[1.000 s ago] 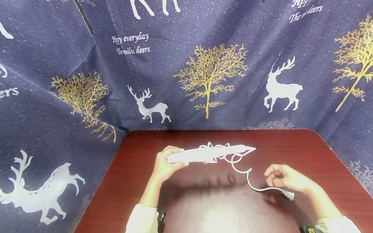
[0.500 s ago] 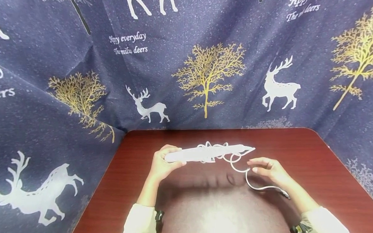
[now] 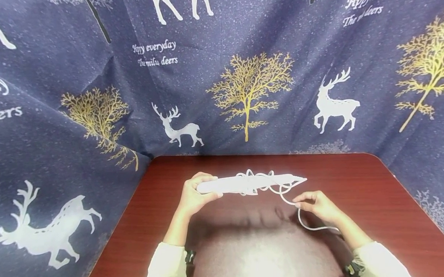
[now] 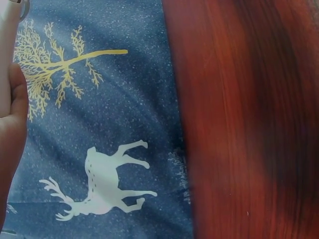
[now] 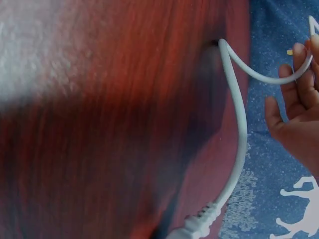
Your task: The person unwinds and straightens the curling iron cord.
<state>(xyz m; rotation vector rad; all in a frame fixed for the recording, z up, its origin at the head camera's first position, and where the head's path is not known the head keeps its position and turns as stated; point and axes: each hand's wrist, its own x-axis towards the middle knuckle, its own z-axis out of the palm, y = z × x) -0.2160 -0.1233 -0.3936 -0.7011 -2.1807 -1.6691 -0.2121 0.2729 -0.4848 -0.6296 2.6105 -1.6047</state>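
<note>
My left hand (image 3: 192,196) grips one end of a long white corded appliance (image 3: 227,184), thumb below and fingers above. Glare washes out its detail, so I cannot tell its exact kind. A white power cord (image 3: 309,229) winds in loose loops round its middle and trails from the narrow far end. With thumb and fingertips, my right hand (image 3: 321,206) pinches that cord just past the loops. The right wrist view shows the cord bending down to a white plug (image 5: 197,226). At the left wrist view's edge, the appliance's handle (image 4: 5,59) rests in the hand.
Below the hands spreads a reddish-brown wooden table (image 3: 193,168) with a bright reflection at its near middle. A dark blue cloth (image 3: 211,41) printed with deer and trees hangs behind and beside it.
My right hand has moved left and in toward the appliance, from near the plug to pinching the cord. The left hand keeps its grip almost unmoved.
</note>
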